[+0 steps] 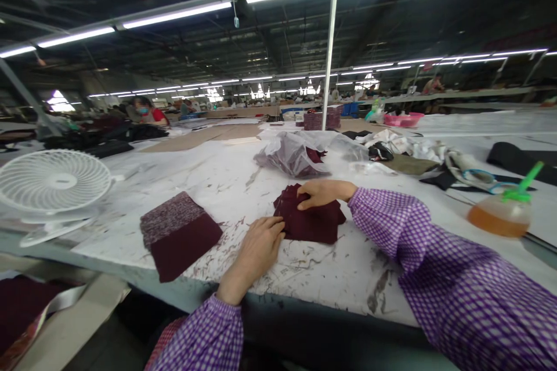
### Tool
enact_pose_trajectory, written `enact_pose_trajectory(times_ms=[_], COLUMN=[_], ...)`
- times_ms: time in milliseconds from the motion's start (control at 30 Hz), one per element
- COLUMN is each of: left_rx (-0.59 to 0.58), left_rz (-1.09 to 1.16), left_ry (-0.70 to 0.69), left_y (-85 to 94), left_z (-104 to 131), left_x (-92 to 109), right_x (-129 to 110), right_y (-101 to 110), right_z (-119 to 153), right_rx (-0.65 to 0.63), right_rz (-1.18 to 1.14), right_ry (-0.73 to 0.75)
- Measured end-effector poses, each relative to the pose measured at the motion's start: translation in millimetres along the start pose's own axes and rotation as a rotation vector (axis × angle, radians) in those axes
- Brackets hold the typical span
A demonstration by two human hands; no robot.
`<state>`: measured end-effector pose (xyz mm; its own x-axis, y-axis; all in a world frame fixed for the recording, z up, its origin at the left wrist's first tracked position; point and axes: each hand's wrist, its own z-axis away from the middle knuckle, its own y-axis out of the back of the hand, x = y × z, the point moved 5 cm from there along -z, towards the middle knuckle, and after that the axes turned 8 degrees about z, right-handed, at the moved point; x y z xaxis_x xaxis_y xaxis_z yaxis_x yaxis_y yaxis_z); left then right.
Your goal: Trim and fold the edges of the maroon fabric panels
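The dark maroon cloth pieces (315, 226) lie in a loosely squared pile under the right hand (322, 192) and just ahead of the left hand (256, 243). The right hand reaches over the top from the far side, thumb spread from curved fingers; whether it pinches a layer, I cannot tell. The left hand lies low, fingers close together, their tips on the pile's near left edge; its thumb is hidden, so I cannot tell if it grips. The left hand seems placed there to steady that edge, leaving the right free to work among the layers, which fan unevenly at the far side.

Left of the left hand, well apart, a second stack (185, 249) shows a speckled band beside plain maroon, perhaps set aside to stay unmixed. Beyond the right hand sits a clear plastic bag (291, 156) with more maroon inside.

The white surface (313, 278) is stained and scuffed nearer than both hands. A white fan (56, 179) stands far to the left hand's left; a bag of amber drink (500, 217) rests to the right hand's right. Further out, strip lights (174, 14) cross a dark, wide workroom, where a person in red (157, 117) is present.
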<state>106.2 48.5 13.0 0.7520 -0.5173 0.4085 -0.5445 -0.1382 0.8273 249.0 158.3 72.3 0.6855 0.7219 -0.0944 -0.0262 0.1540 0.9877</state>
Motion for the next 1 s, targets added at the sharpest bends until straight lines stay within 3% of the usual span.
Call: enact_pose_trajectory(times_ms=[100,200,333,500,600,667,833,933,1000], left_rx=[-0.004,0.001,-0.016,-0.008,-0.002,0.006,0.088,0.075,0.025], left_rz=[-0.012,-0.001,0.000,0.006,0.009,0.014,0.083,0.062,-0.016], left_ry=[0.002,0.008,0.012,0.028,0.031,0.024,0.102,0.074,0.013], left_y=[0.4,1.8,1.2,0.7,1.7,3.0,9.7,10.7,8.8], left_z=[0,0,0,0,0,0,2,2,2], left_x=[0,1,2,1,2,2,-1,3,9], right_x=[-6,-4,9,26,18,9,-12,-17,-17], right_y=[-12,-19,-6,32,33,25,-4,-6,-4], right_z=[-16,-24,-21,-1,9,11,8,8,6], right_rx=[0.111,0.092,0.095,0.345,0.284,0.180,-0.144,-0.166,-0.119], right_rz=[0.139,0.100,-0.142,-0.570,-0.804,-0.739,-0.270,-0.035,0.052], right_ry=[-0.063,-0.052,0.067,-0.075,-0.091,-0.052,0.145,0.160,0.091])
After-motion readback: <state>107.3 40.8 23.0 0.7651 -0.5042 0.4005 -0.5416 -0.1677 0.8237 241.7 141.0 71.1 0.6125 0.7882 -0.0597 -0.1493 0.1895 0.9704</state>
